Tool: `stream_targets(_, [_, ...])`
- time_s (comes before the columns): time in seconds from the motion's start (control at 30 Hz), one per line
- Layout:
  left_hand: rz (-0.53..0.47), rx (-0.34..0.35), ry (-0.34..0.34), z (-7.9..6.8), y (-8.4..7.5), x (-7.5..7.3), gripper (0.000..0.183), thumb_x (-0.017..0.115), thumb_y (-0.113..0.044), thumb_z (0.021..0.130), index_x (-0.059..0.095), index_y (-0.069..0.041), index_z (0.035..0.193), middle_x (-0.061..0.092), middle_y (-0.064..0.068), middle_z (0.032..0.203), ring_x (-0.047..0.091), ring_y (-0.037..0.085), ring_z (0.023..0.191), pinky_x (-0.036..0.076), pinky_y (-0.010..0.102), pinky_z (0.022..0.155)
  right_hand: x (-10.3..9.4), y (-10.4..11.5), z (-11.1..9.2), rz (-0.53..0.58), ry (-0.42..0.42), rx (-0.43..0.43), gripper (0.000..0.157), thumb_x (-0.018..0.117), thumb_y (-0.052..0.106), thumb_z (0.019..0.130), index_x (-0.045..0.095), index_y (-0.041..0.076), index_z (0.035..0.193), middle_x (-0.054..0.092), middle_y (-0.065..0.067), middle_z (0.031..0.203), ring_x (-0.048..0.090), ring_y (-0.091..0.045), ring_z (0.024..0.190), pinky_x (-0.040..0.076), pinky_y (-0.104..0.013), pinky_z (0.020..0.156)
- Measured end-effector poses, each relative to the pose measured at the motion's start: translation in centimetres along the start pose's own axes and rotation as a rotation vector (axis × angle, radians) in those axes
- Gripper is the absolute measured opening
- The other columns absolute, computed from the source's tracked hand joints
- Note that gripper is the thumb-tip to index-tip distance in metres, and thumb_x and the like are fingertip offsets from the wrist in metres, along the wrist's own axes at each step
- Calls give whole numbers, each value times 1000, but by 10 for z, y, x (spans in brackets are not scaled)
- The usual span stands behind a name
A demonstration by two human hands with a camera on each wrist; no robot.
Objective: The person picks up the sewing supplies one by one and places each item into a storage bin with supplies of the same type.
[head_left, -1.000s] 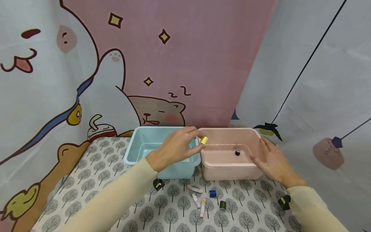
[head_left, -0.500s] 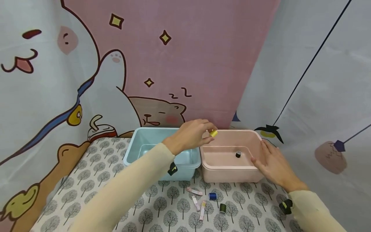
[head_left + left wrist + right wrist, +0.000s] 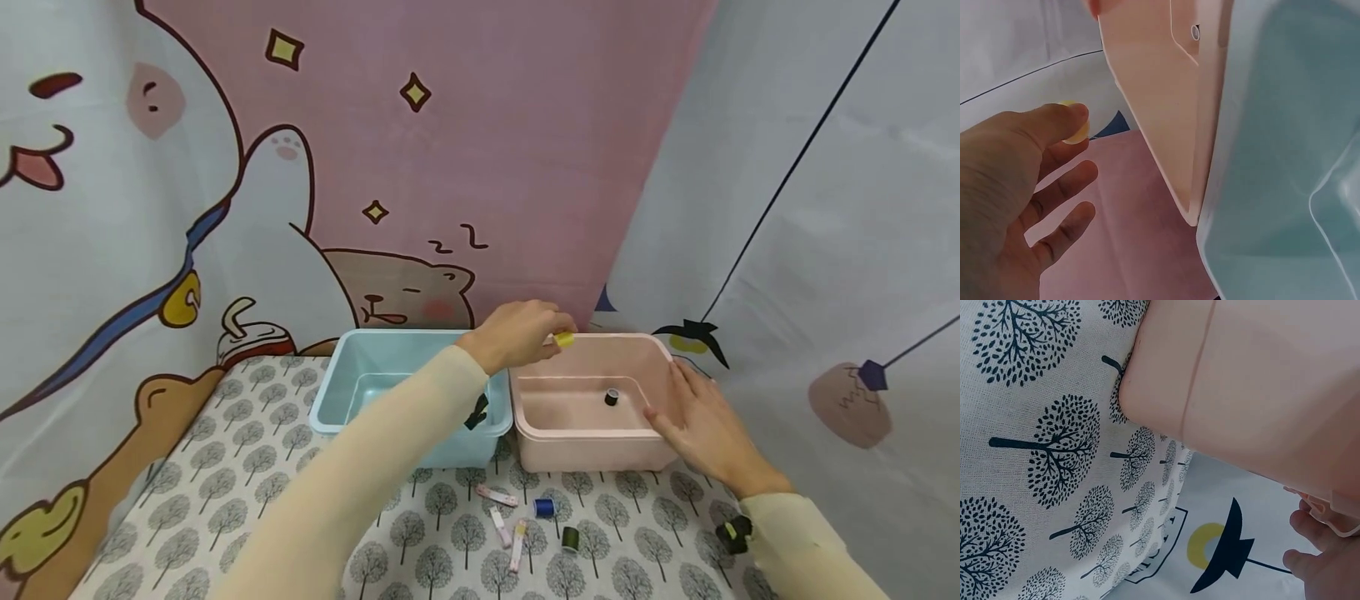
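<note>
Currently the L hand (image 3: 521, 335) has a small yellow cylindrical thread spool (image 3: 564, 339) pinched btwn thumb & index; its other fingers are loosely bent & spread apart, touching nothing in the L wrist view. Spool sits up nr the rear rim of the pale pink rectangular plastic bin (image 3: 600, 454), toward that bin's L end; can't tell exact ht above it. R hand (image 3: 708, 425) rests on the bin's R end, fingers fairly straight along the outer side, thumb toward the inner side; no spool in it. R wrist view shows only a couple of its fingertips, by the rim.

Inside the pink bin, a small black thread spool (image 3: 612, 397) is on the floor, R of ctr. Just L of the pink bin, rims v. close, is a light blue rectangular plastic bin (image 3: 465, 450), partly hidden by the L sleeve (image 3: 360, 467).

In front of the bins, on the desk w/ white tree-print cloth (image 3: 247, 467): a blue thread spool (image 3: 544, 507), a dark green thread spool (image 3: 570, 539) nearer the person, & three small pale pink/white flat strips (image 3: 497, 497) grouped to their L, lying at diff. angles. Bkgd = pink & white cartoon-print fabric (image 3: 525, 167).
</note>
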State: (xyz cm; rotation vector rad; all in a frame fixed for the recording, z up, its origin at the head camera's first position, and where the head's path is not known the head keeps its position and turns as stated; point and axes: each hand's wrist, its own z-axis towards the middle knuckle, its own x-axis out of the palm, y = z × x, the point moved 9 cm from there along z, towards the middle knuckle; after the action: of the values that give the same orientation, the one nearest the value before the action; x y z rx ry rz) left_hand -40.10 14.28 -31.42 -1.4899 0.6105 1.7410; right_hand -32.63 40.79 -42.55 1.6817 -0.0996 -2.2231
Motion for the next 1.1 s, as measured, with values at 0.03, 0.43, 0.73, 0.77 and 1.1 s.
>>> stream_targets(0.03, [1, -1, 6, 2, 0, 1, 35, 81, -24, 113, 80, -24, 148, 81, -4, 137, 78, 15, 123, 68, 34, 106, 0, 0, 0, 3, 2, 3, 103, 62, 59, 115, 22, -9, 181, 28, -38, 186, 32, -70, 166, 25, -86, 138])
stream_targets(0.43, [124, -76, 90, 14, 9, 23, 57, 84, -32, 111, 67, -27, 165, 73, -2, 161, 70, 20, 150, 56, 51, 131, 1, -1, 2, -4, 15, 6, 103, 60, 61, 115, 22, -9, 181, 28, -39, 186, 32, -71, 165, 23, -87, 138])
stream_targets(0.73, [121, -78, 87, -4, 11, 17, 54, 81, -39, 112, 67, -30, 164, 72, -3, 161, 68, 23, 151, 50, 62, 136, 0, -2, 3, 1, 22, 18, 104, 60, 61, 115, 22, -9, 181, 26, -39, 186, 31, -72, 165, 25, -90, 135])
stream_targets(0.77, [118, -70, 82, -7, 11, 15, 53, 81, -39, 113, 68, -30, 164, 72, -2, 160, 68, 23, 151, 50, 63, 136, 0, -2, 4, 1, 24, 18, 103, 60, 60, 115, 21, -10, 181, 26, -39, 186, 30, -72, 165, 25, -90, 135])
stream_targets(1.1, [72, -49, 50, -33, 14, 7, 49, 78, -40, 114, 70, -29, 161, 75, -2, 156, 70, 23, 147, 57, 59, 127, 2, -2, 5, 16, 13, 7, 102, 61, 58, 116, 21, -10, 181, 26, -39, 186, 30, -72, 165, 25, -88, 136])
